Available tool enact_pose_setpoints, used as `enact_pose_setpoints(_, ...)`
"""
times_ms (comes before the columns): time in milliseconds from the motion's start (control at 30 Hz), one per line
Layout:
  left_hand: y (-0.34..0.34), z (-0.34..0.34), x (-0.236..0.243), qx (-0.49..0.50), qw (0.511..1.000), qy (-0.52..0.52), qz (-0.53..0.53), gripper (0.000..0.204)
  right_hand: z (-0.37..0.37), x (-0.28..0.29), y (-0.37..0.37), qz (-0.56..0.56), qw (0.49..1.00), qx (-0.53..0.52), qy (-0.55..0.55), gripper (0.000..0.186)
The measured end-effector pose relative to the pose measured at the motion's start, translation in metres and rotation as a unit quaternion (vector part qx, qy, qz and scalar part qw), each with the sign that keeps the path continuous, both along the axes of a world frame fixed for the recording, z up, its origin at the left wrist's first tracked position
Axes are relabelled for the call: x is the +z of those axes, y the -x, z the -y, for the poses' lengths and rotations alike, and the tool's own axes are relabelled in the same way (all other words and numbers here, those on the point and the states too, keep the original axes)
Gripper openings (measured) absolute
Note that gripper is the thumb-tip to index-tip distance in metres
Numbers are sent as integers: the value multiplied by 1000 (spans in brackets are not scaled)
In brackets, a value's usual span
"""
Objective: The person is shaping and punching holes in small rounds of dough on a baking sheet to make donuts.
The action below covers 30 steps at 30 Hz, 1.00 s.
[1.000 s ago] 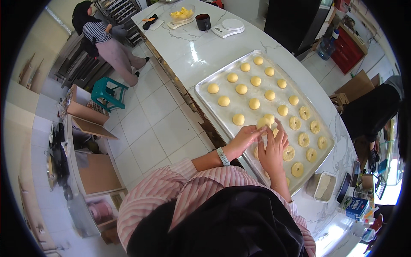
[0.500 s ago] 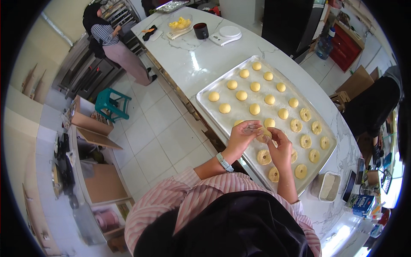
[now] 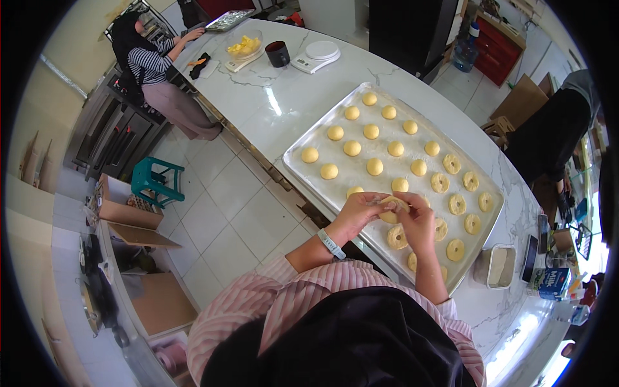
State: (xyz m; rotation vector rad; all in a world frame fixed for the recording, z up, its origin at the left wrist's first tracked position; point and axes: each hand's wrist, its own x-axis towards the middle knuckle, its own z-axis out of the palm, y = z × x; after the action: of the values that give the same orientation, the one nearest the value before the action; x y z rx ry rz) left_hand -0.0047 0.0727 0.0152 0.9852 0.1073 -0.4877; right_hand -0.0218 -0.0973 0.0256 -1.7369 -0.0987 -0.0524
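Observation:
Above the near part of a large metal baking tray [image 3: 352, 169], my left hand [image 3: 353, 216] and my right hand [image 3: 420, 222] hold a ring of pale yellow dough [image 3: 393, 208] between them. Fingers of both hands pinch its edge and partly cover it. Smooth dough balls [image 3: 374, 166] sit in rows over the far and left part of the tray. Flat dough rings with a hole in the middle [image 3: 457, 204] lie on its right and near part. My forearms hide some pieces at the near edge.
A loaf pan [image 3: 481, 271] and a blue-and-white milk carton [image 3: 549, 283] stand right of the tray. Beyond it are a white scale [image 3: 316, 59], dark mug [image 3: 278, 55] and glass bowl [image 3: 260, 40]. One person [image 3: 145, 71] stands far left, another [image 3: 548, 132] at right. A teal stool [image 3: 157, 179] is left.
The dough ring has turned between my fingers, and my hands have drawn closer round it. The person at far left has stretched their arms out to the foil-lined tray. My view has shifted slightly.

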Motion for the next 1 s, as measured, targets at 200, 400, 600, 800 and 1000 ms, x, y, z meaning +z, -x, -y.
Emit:
enact_pose_setpoints(200, -6, -8, -5, 37, 999, 27, 4, 32, -1, 5, 2, -60, 993, -55, -89, 30)
enact_pose_setpoints(400, -8, -5, -2, -9, 1000, 4, 1, 30, 2, 8, 6, -69, 997, -20, -22, 27)
enact_pose_setpoints(600, -3, 0, 2, -31, 999, 4, -35, 28, 13, 10, 9, -74, 995, -32, -58, 27)
enact_pose_setpoints(800, 4, 10, 2, 20, 1000, -7, -17, 25, 24, 21, 14, -140, 988, -10, -61, 29)
enact_pose_setpoints(1000, 13, 18, 2, -31, 999, 12, 0, 25, 30, 24, 18, -47, 997, 66, -10, 31)
